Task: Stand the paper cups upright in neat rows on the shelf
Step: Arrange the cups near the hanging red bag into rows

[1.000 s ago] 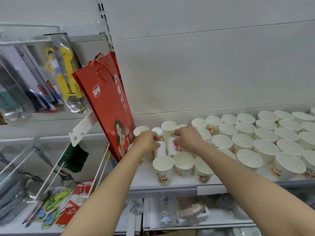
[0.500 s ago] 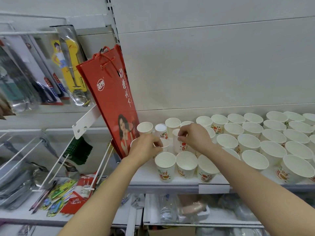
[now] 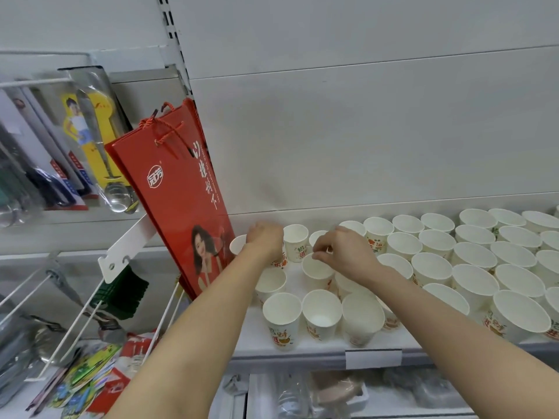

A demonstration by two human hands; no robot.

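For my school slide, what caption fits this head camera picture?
Two bare hands arranging white paper cups on a white shelf.

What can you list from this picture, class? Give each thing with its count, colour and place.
White paper cups: dozens, white with red-orange print, upright in rows on the shelf.
White metal shelf: one, white, centre and right.
Red paper gift bags: a bundle, red, hanging left of the cups.
Packaged utensils: several, mixed colours, hanging far left.
Blank price label: one, white, on the shelf's front edge.
Left hand: over a back-row cup; grip hidden.
Right hand: fingers pinching a cup's rim.
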